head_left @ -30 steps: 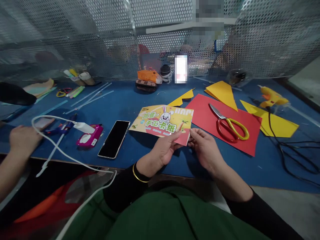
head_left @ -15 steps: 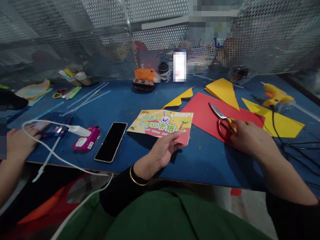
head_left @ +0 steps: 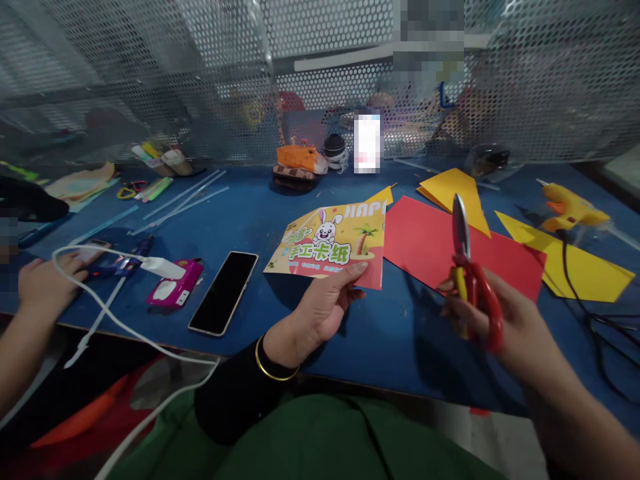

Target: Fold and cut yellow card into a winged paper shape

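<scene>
My left hand (head_left: 327,303) pinches the lower right corner of a printed card (head_left: 325,243) with a white rabbit and a palm tree on it. To the right, my right hand (head_left: 495,320) is wrapped round the red and yellow handles of the scissors (head_left: 461,223), whose blades point up and look closed. Beneath and behind the scissors lies a red sheet (head_left: 425,233). Folded yellow paper (head_left: 455,190) rests on that sheet's far edge, and another yellow piece (head_left: 575,267) lies at its right.
A phone (head_left: 224,293) and a magenta power adapter (head_left: 175,283) with a white cable lie left. Another person's hand (head_left: 53,283) rests at the far left. A yellow glue gun (head_left: 573,207) with a black cord is at the right. A pouch (head_left: 300,160) stands behind.
My right hand has lifted the scissors off the red sheet and turned them blades up. The card in my left hand is tilted more upright and covers more of the small yellow piece.
</scene>
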A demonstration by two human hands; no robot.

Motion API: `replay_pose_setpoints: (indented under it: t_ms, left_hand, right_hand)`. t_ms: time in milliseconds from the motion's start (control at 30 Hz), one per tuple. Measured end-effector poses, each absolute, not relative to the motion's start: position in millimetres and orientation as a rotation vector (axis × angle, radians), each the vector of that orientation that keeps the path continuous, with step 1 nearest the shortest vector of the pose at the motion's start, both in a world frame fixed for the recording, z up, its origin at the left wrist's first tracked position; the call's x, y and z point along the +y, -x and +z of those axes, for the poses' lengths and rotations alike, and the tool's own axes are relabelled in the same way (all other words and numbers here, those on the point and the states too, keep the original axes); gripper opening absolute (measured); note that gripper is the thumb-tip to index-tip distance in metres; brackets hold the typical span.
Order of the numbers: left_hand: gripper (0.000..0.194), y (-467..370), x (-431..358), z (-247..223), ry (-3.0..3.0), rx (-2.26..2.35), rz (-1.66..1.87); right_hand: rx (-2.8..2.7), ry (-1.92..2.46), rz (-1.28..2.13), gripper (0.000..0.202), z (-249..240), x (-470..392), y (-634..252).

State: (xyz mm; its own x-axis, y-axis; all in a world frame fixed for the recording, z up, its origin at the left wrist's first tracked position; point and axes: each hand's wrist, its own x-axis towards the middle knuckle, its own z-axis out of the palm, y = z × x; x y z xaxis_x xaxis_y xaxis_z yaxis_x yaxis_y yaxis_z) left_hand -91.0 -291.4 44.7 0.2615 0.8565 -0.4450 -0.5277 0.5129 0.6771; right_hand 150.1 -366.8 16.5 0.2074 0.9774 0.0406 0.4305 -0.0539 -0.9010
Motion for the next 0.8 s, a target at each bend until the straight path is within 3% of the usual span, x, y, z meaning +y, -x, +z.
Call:
replay_pose_setpoints:
  t_ms: [100,167,267,433,667,800]
  left_hand:
    - [0.04,88,-292,49,-0.445,0.861,0.966]
    - [0.035,85,-292,51,-0.465,0.818,0.894]
    - [0.034,80,-294,52,-0.481,0.804,0.857]
    - [0.029,70,-299,51,-0.482,0.825,0.978]
    - [0.03,69,-302,43,-0.559,0.722,0.852]
    - [0.032,84,-313,42,-0.612,0.927,0.803]
  right_hand:
    - [-1.221,1.446,1.02,0.033,21,-392,-102]
    - [-1.103,1.345,1.047,0.043,21,-399,-79]
    - [-0.947,1.246,1.072,0.042,24,-395,-60]
    - [-0.69,1.193,1.121,0.037,39,-365,-51]
    - [-0.575,1.146,1.247,0.037,27,-349,-46]
    - [-0.563,1.113,1.223,0.04,25,-347,-56]
